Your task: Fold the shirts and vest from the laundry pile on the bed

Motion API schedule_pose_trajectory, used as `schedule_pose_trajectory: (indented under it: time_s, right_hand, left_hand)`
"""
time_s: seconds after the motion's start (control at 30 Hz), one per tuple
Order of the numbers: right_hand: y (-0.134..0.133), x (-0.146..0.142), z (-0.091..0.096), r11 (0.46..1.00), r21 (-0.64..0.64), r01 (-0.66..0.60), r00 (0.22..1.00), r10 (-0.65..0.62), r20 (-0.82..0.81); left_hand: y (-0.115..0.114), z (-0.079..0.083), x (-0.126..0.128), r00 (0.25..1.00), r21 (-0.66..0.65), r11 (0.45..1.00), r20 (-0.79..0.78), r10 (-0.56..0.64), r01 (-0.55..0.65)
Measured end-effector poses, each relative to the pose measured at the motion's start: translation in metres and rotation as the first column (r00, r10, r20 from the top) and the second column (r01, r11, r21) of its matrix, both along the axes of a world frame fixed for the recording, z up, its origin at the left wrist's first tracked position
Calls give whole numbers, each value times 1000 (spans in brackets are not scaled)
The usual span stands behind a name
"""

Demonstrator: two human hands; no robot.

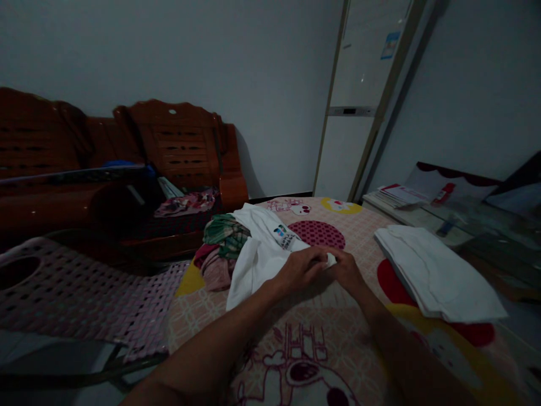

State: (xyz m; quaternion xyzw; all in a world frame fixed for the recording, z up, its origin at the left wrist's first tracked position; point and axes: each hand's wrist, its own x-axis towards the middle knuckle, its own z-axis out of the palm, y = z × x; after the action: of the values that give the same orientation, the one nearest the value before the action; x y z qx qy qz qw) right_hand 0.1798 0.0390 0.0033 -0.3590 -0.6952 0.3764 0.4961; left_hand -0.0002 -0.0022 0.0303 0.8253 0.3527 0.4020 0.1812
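Note:
A white garment with a small printed logo and lettering lies rumpled over the round table. My left hand is closed on its near right part. Close beside it, my right hand pinches the same cloth, and a small white corner shows between the two hands. Just left of the white garment sits a heap of green plaid and pinkish clothes, partly covered by it. To the right, a stack of folded white garments rests on the table, apart from both hands.
A patterned cloth covers the table. On the left stand a woven chair and a carved wooden sofa with fabric on its seat. A tall air conditioner fills the corner. Behind the stack, a side cabinet holds papers and a red item.

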Motion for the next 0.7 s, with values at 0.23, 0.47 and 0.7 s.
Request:
schedule_pose_trajectory:
  time_s: [0.23, 0.47, 0.7]
  right_hand:
    - [29, 53, 7, 838, -278, 469, 677, -544, -496]
    - [39, 83, -10, 757, -279, 590, 575, -637, -513]
    - [40, 83, -10, 746, -288, 600, 559, -649, -516]
  left_hand:
    - [27, -15, -37, 918, 201, 907, -73, 390, -370]
    - [51, -44, -56, 878, -112, 904, -313, 363, -414]
    - [48, -44, -51, 794, -87, 874, -469, 388, -479]
